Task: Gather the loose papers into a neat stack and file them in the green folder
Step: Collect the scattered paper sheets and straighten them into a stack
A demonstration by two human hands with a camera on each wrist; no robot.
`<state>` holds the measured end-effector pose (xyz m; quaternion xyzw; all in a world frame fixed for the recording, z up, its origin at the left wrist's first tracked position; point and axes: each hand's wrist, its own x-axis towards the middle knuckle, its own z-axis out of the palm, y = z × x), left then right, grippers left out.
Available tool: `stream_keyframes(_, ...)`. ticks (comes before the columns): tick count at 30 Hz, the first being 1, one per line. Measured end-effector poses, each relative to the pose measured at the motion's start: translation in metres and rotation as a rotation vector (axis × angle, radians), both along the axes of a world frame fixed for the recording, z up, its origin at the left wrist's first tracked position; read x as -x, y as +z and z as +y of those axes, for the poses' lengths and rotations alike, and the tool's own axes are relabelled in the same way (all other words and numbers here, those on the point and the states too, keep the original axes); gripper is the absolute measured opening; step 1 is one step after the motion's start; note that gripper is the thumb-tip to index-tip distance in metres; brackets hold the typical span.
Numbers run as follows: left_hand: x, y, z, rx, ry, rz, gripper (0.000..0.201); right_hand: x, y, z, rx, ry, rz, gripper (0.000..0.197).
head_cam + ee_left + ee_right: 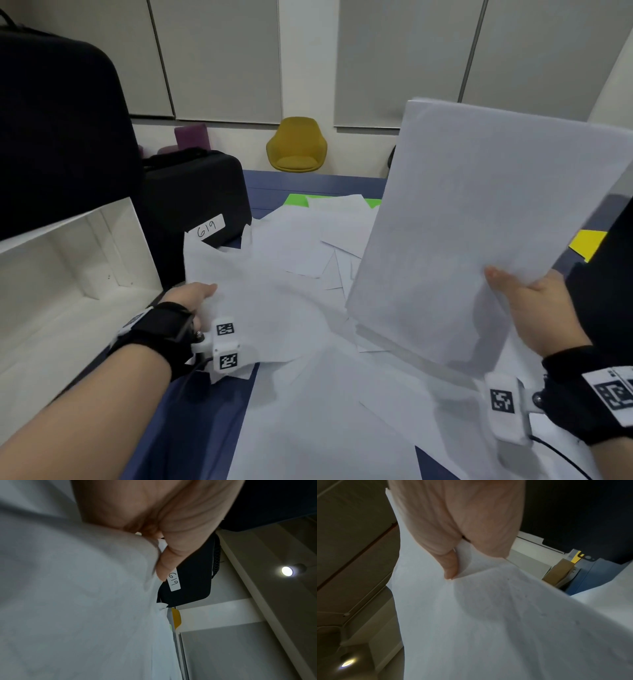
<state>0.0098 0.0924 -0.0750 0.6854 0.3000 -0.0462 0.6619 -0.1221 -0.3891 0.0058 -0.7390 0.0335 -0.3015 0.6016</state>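
A blue tabletop (191, 418) runs toward a pale wall hung with grey panels, where a mustard-yellow chair (297, 145) stands at the far side. Loose white papers (294, 260) lie scattered and overlapping across most of the surface. At the far edge of that spread, corners of the green folder (297, 199) show from under the sheets, so most of it is covered. The right hand (537, 308) grips a gathered stack of papers (479, 219) by its lower right edge, thumb on the near face and fingers behind, holding it tilted up off the tabletop with its bottom edge just above the loose sheets. The left hand (191, 294) pinches the left edge of a sheet near the spread's left side; the left wrist view shows the thumb (171, 561) pressed against the paper's edge. Just beyond that hand stands a black case (195, 195) bearing a white label marked 619 (207, 228). A white open box (72, 274) sits to the left, and a yellow sheet (587, 241) peeks out at the right.
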Motion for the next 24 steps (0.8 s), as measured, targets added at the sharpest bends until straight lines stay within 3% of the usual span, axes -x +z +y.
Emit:
stream_keyframes(4,-0.043,-0.032,0.002,0.035,-0.091,0.047,0.043,-0.001,-0.003,0.009,0.052,0.024,0.004,0.016)
stream_keyframes(9,-0.02,-0.006,-0.04,-0.005,-0.09,-0.015,0.035,0.001,-0.006,0.006,0.086,0.057,0.008,0.02)
stream_keyframes(11,-0.008,0.008,-0.051,-0.152,-0.094,-0.052,0.035,0.002,-0.006,0.004,0.099,0.064,0.0,0.019)
stream_keyframes(15,0.012,0.04,-0.059,-0.672,-0.125,-0.216,0.024,0.004,-0.008,-0.001,0.102,0.061,-0.009,0.02)
stream_keyframes(18,0.026,0.065,-0.057,-0.898,-0.165,-0.337,0.04,0.006,-0.009,-0.006,0.064,0.047,-0.007,0.015)
stream_keyframes(21,0.044,0.096,-0.049,-1.059,-0.199,-0.417,0.036,0.004,-0.01,-0.009,0.039,0.048,0.0,0.018)
stream_keyframes(24,0.063,0.123,-0.038,-1.172,-0.196,-0.566,0.035,0.001,-0.006,-0.004,-0.003,0.076,-0.009,0.01)
